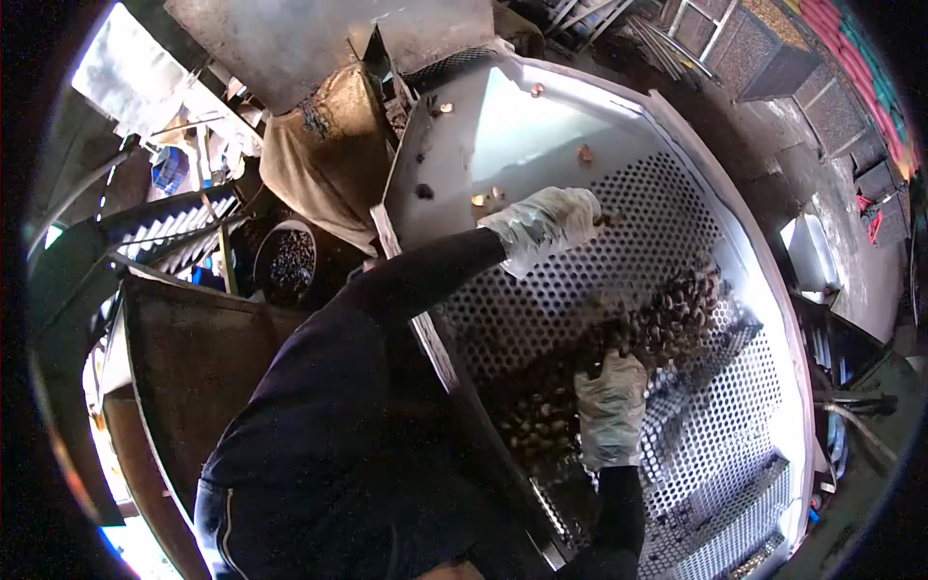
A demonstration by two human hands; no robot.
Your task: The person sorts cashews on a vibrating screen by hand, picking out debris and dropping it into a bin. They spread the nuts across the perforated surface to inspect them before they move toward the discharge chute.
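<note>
Both hands wear pale, thin, wrinkled gloves. My left hand (pixel 546 227) reaches over the perforated metal tray (pixel 638 217), its fingers drawn together around a small brownish piece I cannot make out. Lower down, my right hand (pixel 614 411) is at a band of dark brown nuts (pixel 672 324), its fingertips blurred and partly hidden among them. More dark nuts (pixel 536 425) lie left of that hand. On the smooth metal at the tray's upper end are a few loose light pieces (pixel 478 200), a reddish piece (pixel 584 153) and a dark lump (pixel 423 191).
A raised metal rim (pixel 720 164) borders the tray. Left of it hangs a brown sack cloth (pixel 333 145), with a bucket of dark pieces (pixel 288 263) below. Stacked full sacks (pixel 855 58) and a dark crate (pixel 773 63) stand at upper right.
</note>
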